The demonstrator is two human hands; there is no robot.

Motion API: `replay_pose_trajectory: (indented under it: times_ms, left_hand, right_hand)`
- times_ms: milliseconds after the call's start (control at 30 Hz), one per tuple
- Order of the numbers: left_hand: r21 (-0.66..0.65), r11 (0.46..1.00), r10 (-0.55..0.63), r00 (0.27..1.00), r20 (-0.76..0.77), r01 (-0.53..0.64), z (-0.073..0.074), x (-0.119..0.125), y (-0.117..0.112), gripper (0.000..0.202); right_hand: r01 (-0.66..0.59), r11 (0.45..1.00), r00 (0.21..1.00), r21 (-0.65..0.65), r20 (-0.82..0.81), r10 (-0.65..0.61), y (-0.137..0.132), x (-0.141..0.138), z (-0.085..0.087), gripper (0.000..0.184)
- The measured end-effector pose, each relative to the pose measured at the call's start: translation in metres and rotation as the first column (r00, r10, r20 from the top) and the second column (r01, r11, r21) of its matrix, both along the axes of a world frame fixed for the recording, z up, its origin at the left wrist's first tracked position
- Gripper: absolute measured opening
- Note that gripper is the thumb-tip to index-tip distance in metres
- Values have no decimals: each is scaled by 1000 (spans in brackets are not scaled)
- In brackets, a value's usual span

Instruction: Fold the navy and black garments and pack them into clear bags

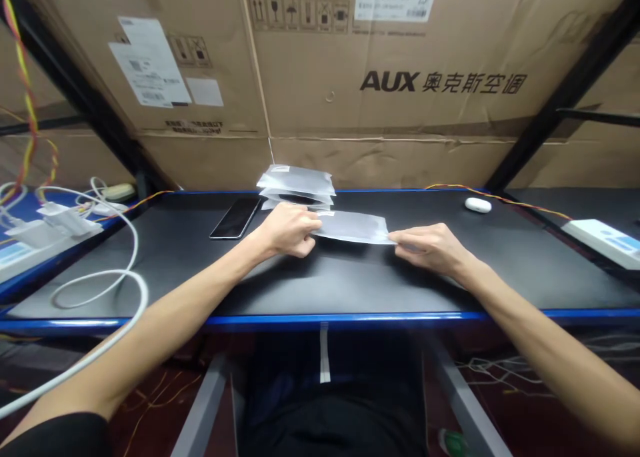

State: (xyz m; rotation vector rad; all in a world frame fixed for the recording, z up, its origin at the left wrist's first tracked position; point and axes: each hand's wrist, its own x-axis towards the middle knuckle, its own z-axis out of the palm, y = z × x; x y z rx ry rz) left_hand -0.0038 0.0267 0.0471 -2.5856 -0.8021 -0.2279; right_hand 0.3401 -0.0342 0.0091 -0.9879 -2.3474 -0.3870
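Note:
A flat, translucent whitish plastic pouch (353, 226) with a small white label at its upper left is stretched between my two hands, just above the dark tabletop. My left hand (291, 229) pinches its left end, fingers curled in. The right end is gripped between the thumb and fingers of my right hand (429, 247). Right behind my left hand, a stack of similar pouches (300, 179) stands loosely piled, its lower part partly hidden by that hand. A black phone (236, 218) lies left of the stack. What the pouch contains, if anything, I cannot make out.
A small white earbud case (478, 205) sits at the back right. White power strips lie at the right (606, 242) and left (50, 237) ends. A white cable (143, 290) loops across the left front. Large cardboard (310, 64) stands behind the blue-edged table (350, 294).

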Motion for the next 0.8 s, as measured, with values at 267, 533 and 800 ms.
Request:
replay_pose_trajectory:
  times_ms: [267,533,800]
  left_hand:
    - [14,997,-78,995,66,77,-15,21,-3,51]
    - [39,995,-90,993,78,88,-17,35,-10,43]
    - [259,963,-39,919,393,-70,34,4,-2,41]
  right_hand:
    - [-105,987,994,124,26,103,-3,-9,1,22]
    - [-137,958,984,250,-74,160,-8,-17,7,22]
    - [-68,972,973,225,-201,115,-9,-19,6,27]
